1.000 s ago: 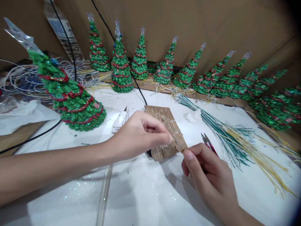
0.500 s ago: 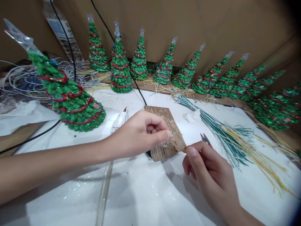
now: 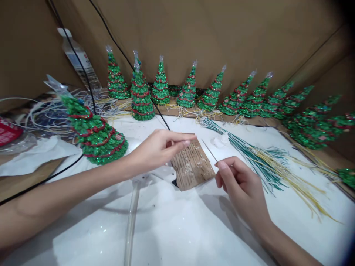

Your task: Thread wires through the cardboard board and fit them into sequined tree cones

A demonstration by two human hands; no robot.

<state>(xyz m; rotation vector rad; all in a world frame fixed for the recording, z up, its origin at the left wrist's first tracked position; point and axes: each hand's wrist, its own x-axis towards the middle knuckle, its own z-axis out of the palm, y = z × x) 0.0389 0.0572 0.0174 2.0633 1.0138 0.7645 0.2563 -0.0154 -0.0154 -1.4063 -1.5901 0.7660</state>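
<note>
Head view — the near part of the table first: a clear tube (image 3: 131, 221) lies lengthwise on the white sheet (image 3: 158, 232), pointing away from the person, its far end close under the left forearm. Now the hands. The right hand (image 3: 244, 188) has a thin stick (image 3: 210, 150) pinched between thumb and forefinger, the other fingers curled in. And the stick sits right between the two hands, slanting up and leftward from the right fingertips, its free end near the left fingertips but apart from them. The left hand (image 3: 159, 147) comes across from the left, palm down, forefinger reaching out nearly straight with the thumb close below it — whether anything is caught between them, I cannot tell. Under and just beside those fingers lies a piece of cardboard (image 3: 191, 168), ridged and streaked with whitish bits; the stick shows just past its right edge. Off to the right, a loose bundle of green and yellow wires (image 3: 257, 159) fans towards the person, with a crumpled white tissue (image 3: 221, 140) beside it. Over on the left, a green tree (image 3: 95, 136) with red garlands leans by the left forearm. Farther back, a row of similar trees (image 3: 140, 98) lines the brown wall (image 3: 235, 33), and a labelled plastic bottle (image 3: 80, 61) tilts at the far left.
</note>
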